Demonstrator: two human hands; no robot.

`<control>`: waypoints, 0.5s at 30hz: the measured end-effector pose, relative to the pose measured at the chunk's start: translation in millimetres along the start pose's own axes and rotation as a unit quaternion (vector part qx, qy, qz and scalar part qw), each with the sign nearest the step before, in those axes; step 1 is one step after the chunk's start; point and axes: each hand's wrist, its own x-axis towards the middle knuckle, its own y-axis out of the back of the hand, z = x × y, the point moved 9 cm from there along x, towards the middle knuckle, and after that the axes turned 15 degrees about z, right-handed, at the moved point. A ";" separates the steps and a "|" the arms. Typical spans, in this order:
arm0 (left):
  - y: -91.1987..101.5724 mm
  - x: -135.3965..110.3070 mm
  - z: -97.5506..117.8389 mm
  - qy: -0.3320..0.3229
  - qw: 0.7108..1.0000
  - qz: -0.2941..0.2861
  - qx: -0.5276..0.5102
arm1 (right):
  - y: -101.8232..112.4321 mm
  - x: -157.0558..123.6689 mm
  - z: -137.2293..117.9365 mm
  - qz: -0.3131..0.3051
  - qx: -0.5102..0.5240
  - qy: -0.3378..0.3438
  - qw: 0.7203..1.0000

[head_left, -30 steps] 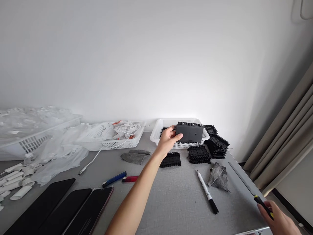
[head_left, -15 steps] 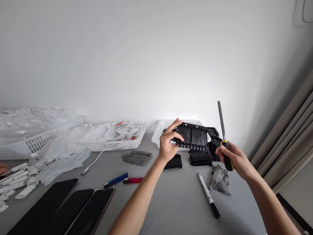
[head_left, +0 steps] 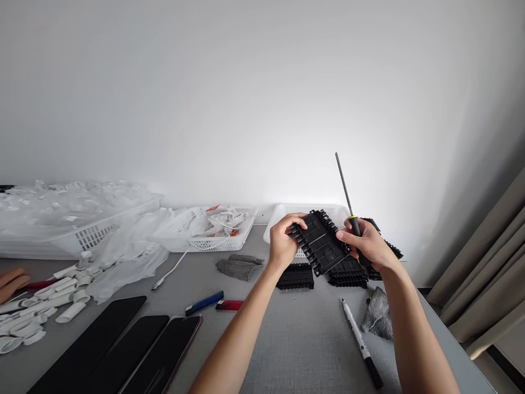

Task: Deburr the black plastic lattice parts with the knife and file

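My left hand (head_left: 284, 241) grips the left end of a black plastic panel (head_left: 322, 238) with rows of small clips along its edges, raised above the table and tilted. In my right hand (head_left: 367, 243) is a file (head_left: 343, 183) with a black and yellow handle, its blade pointing up. The right thumb and fingers also touch the panel's right edge. Below the panel lie similar black panels (head_left: 295, 276) and a stack of more (head_left: 348, 273), partly hidden by what I hold.
A white basket (head_left: 279, 216) stands behind my hands; another basket (head_left: 164, 243) holds cables. White tube pieces (head_left: 49, 306) lie left, near another person's hand (head_left: 11, 282). A marker (head_left: 361, 345), grey cloth pieces (head_left: 377, 314), blue and red cutters (head_left: 205, 302) and dark phones (head_left: 164, 350) lie in front.
The panel has turned to show its ribbed flat face. My right hand has come left with the file to the panel's edge. The view has shifted slightly right.
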 end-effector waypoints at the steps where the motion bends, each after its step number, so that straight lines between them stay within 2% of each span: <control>1: -2.1 -0.3 -5.6 0.027 1.000 -0.009 0.000 | 0.9 3.5 2.2 0.006 -0.005 0.005 1.000; 4: -8.5 -2.5 -23.3 0.139 0.987 -0.062 -0.047 | 6.7 13.4 13.7 0.031 -0.013 0.002 0.999; 7: -12.9 -7.2 -35.0 0.271 0.944 -0.126 -0.142 | 13.9 20.1 23.9 0.048 -0.008 -0.004 0.999; 9: -13.9 -9.1 -36.3 0.319 0.919 -0.156 -0.174 | 17.1 22.5 27.2 0.050 -0.009 0.000 0.999; 12: -12.7 -12.0 -41.3 0.330 0.924 -0.161 -0.107 | 18.3 23.3 29.2 0.048 -0.032 0.007 0.998; 15: -14.1 -14.1 -44.6 0.276 0.950 -0.144 0.009 | 15.5 21.7 29.4 0.044 -0.067 0.013 0.997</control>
